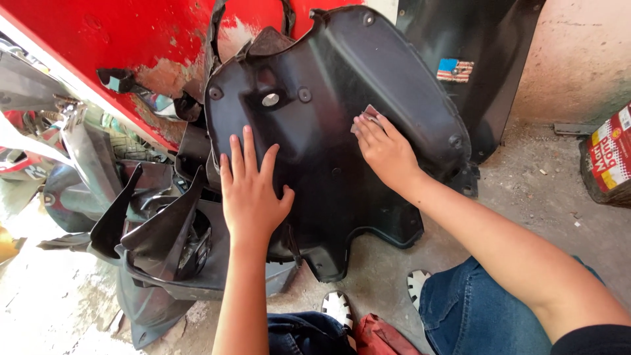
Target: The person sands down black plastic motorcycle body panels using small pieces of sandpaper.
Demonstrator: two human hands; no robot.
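A large black moulded plastic panel with a curved outline, screw holes and a dusty matt face (328, 131) stands tilted on a rough grey concrete floor (526, 190), its upper edge leaning back against a red painted metal body whose paint has flaked away to pale patches (98, 33). The left hand (250, 190) lies flat on the panel's lower left part, fingers spread and straight, palm pressed to the plastic and gripping nothing. The right hand (384, 151) rests on the panel's right half with its fingers bent forward and pressed down on a small greyish-brown abrasive sheet (368, 117), which shows just past the fingertips and lies flat against the black surface. To the left of the panel a heap of other black plastic fairing pieces with sharp pointed edges (151, 236) sits on the floor, some overlapping one another. Behind the panel on the right a flat black sheet with a small striped sticker (473, 39) stands against a pale, stained plaster wall (578, 52). At the far right edge a worn red and yellow tin can (608, 158) stands on the floor, well apart from the hands. The floor is gritty, scattered with small chips and dust, and brightly sunlit at the lower left. At the bottom of the view are the person's blue denim knees (473, 309), white patterned sandals (338, 307) and a dull red cloth (381, 338).
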